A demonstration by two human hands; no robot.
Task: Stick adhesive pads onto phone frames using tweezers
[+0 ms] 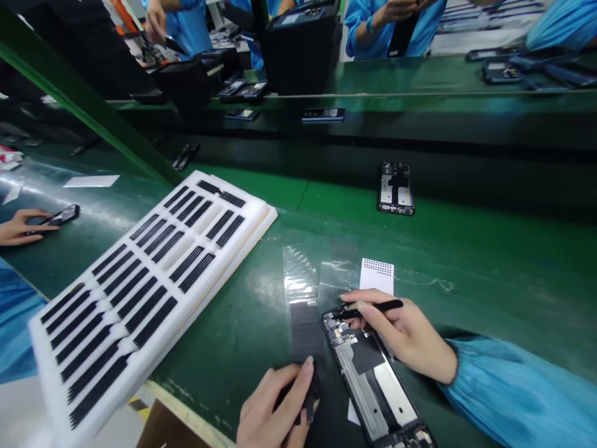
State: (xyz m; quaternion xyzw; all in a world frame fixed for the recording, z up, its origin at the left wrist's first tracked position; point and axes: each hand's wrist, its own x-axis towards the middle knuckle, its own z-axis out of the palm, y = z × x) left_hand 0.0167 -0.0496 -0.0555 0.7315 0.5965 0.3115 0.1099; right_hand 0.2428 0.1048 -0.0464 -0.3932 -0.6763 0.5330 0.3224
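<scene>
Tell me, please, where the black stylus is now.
In the head view, right of centre, the black stylus lies in the right hand, its tip over the top of the open phone, just below the white card.

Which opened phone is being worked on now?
The opened phone at the bottom, under the right hand with the black stylus; the other phone lies untouched farther away.

A phone assembly line in a factory: a long green desk [489,261] with a conveyor belt [466,162] carrying opened phones [396,188], a white tray of black strips [140,280] near left, and blue-sleeved workers [373,25] on the far side.
</scene>
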